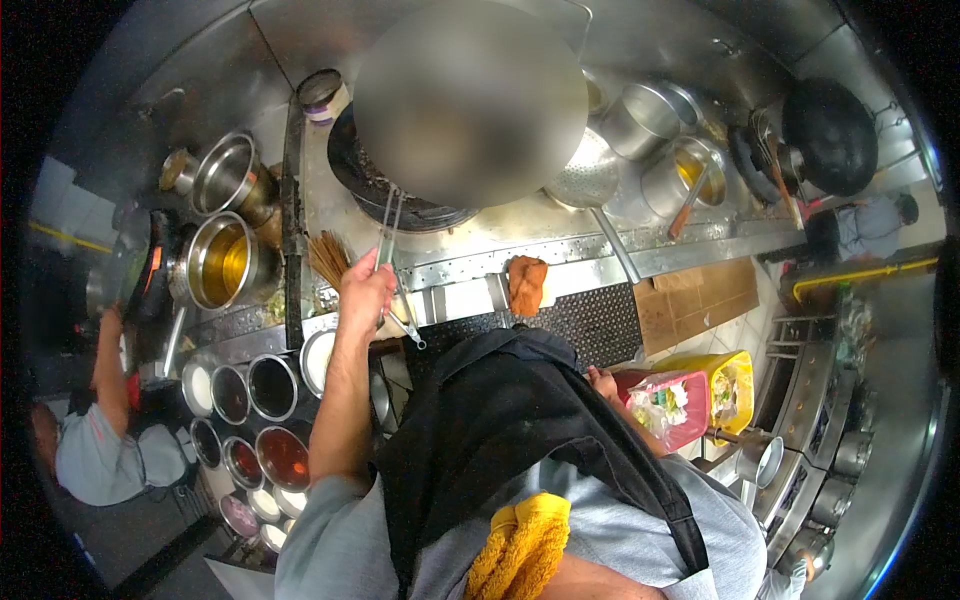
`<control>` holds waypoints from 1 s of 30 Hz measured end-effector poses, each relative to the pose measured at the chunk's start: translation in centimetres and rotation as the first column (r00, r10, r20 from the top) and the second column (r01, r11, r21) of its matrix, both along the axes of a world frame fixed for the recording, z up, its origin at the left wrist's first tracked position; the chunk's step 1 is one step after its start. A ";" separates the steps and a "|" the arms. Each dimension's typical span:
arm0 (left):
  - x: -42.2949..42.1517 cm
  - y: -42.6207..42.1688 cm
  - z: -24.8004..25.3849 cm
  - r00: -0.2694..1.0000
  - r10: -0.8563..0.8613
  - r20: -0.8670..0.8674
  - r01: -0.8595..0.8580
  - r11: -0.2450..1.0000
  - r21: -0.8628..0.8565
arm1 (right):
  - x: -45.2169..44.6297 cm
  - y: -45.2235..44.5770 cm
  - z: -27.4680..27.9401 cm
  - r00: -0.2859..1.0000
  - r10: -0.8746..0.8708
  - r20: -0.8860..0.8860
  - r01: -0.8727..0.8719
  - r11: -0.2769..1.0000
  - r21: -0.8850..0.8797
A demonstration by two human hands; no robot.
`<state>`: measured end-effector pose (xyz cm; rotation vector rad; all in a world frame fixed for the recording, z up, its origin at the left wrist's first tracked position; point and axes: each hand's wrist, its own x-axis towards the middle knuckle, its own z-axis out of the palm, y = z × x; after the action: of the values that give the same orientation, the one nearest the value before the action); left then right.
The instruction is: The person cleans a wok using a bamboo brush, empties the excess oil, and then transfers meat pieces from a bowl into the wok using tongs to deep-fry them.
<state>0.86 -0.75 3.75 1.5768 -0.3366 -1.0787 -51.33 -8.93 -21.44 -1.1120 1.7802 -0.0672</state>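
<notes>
Handle is being clasped left of centre by left hand, fingers curled, best kept steady; right hand's cannot be told.

No writing is legible; the tin at the back seems to bear a label, too small to read.

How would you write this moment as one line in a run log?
left hand: grips metal handle near dark wok | right hand: beside pink bin, grip unclear | wok: partly hidden
</notes>
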 end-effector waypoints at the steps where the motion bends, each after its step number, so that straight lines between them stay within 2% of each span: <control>1: 0.3 -0.2 0.5 0.996 0.055 0.071 -0.058 0.997 0.043 | 0.3 -0.3 0.3 1.000 0.004 0.001 -0.004 1.000 -0.001; 3: 2.2 0.1 -0.7 0.990 0.060 0.125 -0.060 0.998 -0.009 | 0.7 -0.7 0.9 1.000 0.000 0.020 0.000 1.000 0.013; 5: 3.9 0.3 -0.9 0.978 0.135 0.157 -0.132 0.991 -0.034 | 1.0 -0.5 1.6 0.999 0.006 0.036 -0.005 1.000 -0.021; 6: 5.5 0.3 -3.0 0.973 0.195 0.127 -0.183 0.978 -0.096 | 1.2 -0.3 1.9 0.999 0.008 0.050 -0.005 0.999 -0.054; 10: 9.3 -0.6 -2.1 0.920 0.337 0.202 -0.314 0.939 -0.138 | 0.2 0.0 0.7 0.996 0.065 0.063 -0.057 0.991 -0.119; 11: 10.3 -0.8 -1.5 0.896 0.352 0.271 -0.324 0.935 -0.142 | 0.1 0.0 1.4 0.998 0.047 0.043 -0.044 0.996 -0.074; 13: 14.6 -0.2 -3.8 0.793 0.362 0.491 -0.288 0.932 -0.222 | 0.5 -0.5 1.7 0.998 0.055 0.028 -0.054 0.998 -0.026; 14: 15.7 -0.2 -3.6 0.784 0.374 0.495 -0.304 0.927 -0.219 | -0.7 -0.8 0.6 0.994 0.110 -0.001 -0.110 0.993 -0.046; 15: 16.7 0.1 -3.1 0.674 0.380 0.633 -0.308 0.924 -0.227 | -1.4 -0.9 -0.5 0.985 0.167 -0.033 -0.169 0.984 -0.065; 16: 17.6 0.5 -2.7 0.545 0.372 0.752 -0.311 0.922 -0.231 | -1.7 -0.5 -1.4 0.996 0.092 0.002 -0.091 0.991 -0.093; 17: 18.6 1.1 -2.3 0.660 0.392 0.641 -0.326 0.918 -0.225 | -3.4 -0.3 -4.2 0.994 0.111 0.003 -0.110 0.990 -0.087; 19: 17.3 1.9 1.5 0.776 0.495 0.392 -0.457 0.869 -0.192 | -7.0 -1.3 -10.4 0.976 0.182 -0.120 -0.204 0.956 -0.212; 20: 17.9 2.7 1.1 0.767 0.506 0.394 -0.470 0.862 -0.192 | -2.3 -0.7 -1.3 0.981 0.193 -0.032 -0.194 0.978 -0.072; 22: 19.8 4.1 -0.4 0.822 0.520 0.232 -0.487 0.853 -0.187 | -5.4 0.0 -8.2 0.985 0.170 -0.029 -0.172 0.980 -0.095; 23: 20.1 4.8 -0.7 0.823 0.520 0.230 -0.487 0.853 -0.188 | -7.3 0.2 -11.9 0.987 0.159 -0.027 -0.161 0.981 -0.107; 24: 20.3 5.7 -1.1 0.830 0.543 0.128 -0.515 0.834 -0.200 | -8.1 -0.1 -14.1 0.985 0.171 -0.039 -0.174 0.977 -0.120; 25: 20.9 6.7 -1.6 0.827 0.562 0.025 -0.545 0.812 -0.207 | -8.7 -0.4 -15.4 0.981 0.189 -0.052 -0.194 0.974 -0.118; 26: 22.7 8.5 -3.5 0.874 0.481 -0.070 -0.484 0.849 -0.213 | -9.0 -0.8 -16.4 0.969 0.230 -0.092 -0.240 0.963 -0.122; 27: 22.9 9.2 -3.8 0.870 0.488 -0.073 -0.491 0.844 -0.214 | -9.5 -1.5 -17.4 0.951 0.279 -0.133 -0.295 0.947 -0.127; 29: 22.6 10.6 -4.2 0.738 0.561 -0.376 -0.662 0.710 -0.239 | -10.7 -3.2 -20.2 0.883 0.402 -0.243 -0.442 0.887 -0.137; 30: 23.0 11.4 -5.0 0.733 0.523 -0.434 -0.665 0.685 -0.297 | -11.4 -4.1 -21.6 0.836 0.463 -0.294 -0.517 0.845 -0.139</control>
<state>23.82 10.67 -1.27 0.9628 0.1678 -0.6441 -62.70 -13.00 -43.08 -1.7786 1.6707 0.2101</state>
